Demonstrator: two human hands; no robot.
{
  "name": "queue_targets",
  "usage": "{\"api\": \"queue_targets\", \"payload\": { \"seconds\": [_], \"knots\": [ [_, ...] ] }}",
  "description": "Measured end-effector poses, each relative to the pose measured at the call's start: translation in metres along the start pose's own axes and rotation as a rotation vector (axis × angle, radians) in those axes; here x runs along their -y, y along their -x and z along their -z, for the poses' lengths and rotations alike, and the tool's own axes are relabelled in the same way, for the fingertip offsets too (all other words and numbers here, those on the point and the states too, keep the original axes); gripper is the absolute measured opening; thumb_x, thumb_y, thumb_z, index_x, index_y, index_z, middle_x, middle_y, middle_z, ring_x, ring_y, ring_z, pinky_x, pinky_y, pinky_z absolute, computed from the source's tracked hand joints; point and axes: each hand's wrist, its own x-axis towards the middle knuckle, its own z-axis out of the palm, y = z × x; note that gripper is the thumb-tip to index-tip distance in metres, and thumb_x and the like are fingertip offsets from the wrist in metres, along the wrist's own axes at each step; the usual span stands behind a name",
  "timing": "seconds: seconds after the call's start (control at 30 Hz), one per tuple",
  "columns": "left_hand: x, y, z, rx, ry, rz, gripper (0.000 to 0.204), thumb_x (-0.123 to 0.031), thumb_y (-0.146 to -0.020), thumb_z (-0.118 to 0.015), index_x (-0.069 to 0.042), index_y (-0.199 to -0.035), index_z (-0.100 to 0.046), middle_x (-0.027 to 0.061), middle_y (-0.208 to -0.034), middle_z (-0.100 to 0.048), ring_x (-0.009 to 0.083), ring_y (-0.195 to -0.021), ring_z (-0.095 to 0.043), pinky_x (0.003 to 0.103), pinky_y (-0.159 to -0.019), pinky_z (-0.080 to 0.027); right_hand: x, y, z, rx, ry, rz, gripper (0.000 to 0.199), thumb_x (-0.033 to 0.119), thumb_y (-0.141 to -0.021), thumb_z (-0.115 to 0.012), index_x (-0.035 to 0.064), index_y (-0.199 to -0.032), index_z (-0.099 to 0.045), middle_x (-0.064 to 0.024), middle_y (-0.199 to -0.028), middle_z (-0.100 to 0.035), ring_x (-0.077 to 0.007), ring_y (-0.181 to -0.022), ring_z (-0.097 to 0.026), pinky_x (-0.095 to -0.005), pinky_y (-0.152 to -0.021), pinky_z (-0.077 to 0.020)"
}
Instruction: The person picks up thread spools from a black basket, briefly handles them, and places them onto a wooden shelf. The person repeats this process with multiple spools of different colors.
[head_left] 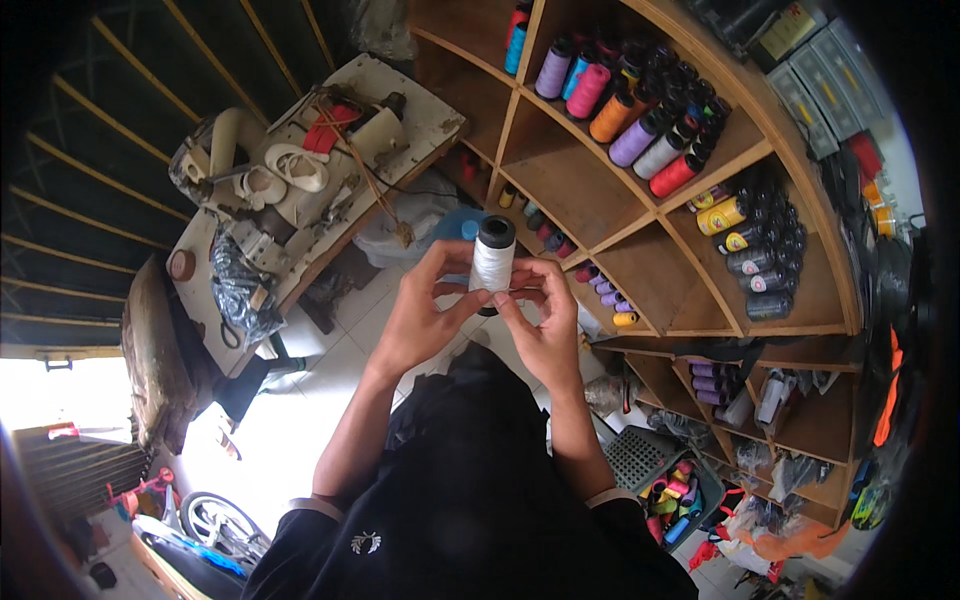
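Observation:
A white thread spool (492,254) with a black core stands upright between both hands at the picture's centre. My left hand (420,310) grips its left side, thumb and fingers curled around it. On the other side, my right hand (545,325) holds the spool's lower part, fingertips pinching near its base. Both forearms rise from a black shirt (470,500) at the lower edge.
Wooden shelves (640,225) to the right hold several coloured thread spools (640,110). A cluttered work table (300,190) with a sewing machine stands to the left. Below lies a white tiled floor (320,370); a basket of small spools (670,490) sits at lower right.

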Motion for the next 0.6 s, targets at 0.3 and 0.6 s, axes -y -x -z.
{"api": "queue_targets", "payload": {
  "seconds": [0.3,0.6],
  "knots": [
    [0.017,-0.095,0.034,-0.123,0.016,-0.039,0.043,-0.001,-0.080,-0.072,-0.001,-0.118,-0.052,0.0086,-0.113,-0.061,0.0189,-0.106,-0.059,0.035,-0.086,-0.052,-0.022,-0.112,-0.021,0.028,0.003,0.088,0.031,0.000,-0.080,-0.067,0.0010,-0.108,-0.055,-0.0105,-0.097,-0.058,-0.0191,-0.088,-0.060,-0.0310,-0.076,-0.0492],
    [0.018,-0.188,0.063,-0.195,0.066,-0.060,0.040,0.003,-0.080,-0.069,-0.001,-0.116,-0.052,0.0094,-0.113,-0.060,0.0192,-0.107,-0.058,0.034,-0.088,-0.049,-0.034,-0.213,-0.036,0.034,0.189,0.224,0.031,-0.001,-0.079,-0.065,0.0016,-0.108,-0.054,-0.0119,-0.090,-0.056,-0.0243,-0.080,-0.059,-0.0332,-0.071,-0.0476]
  ]
}}
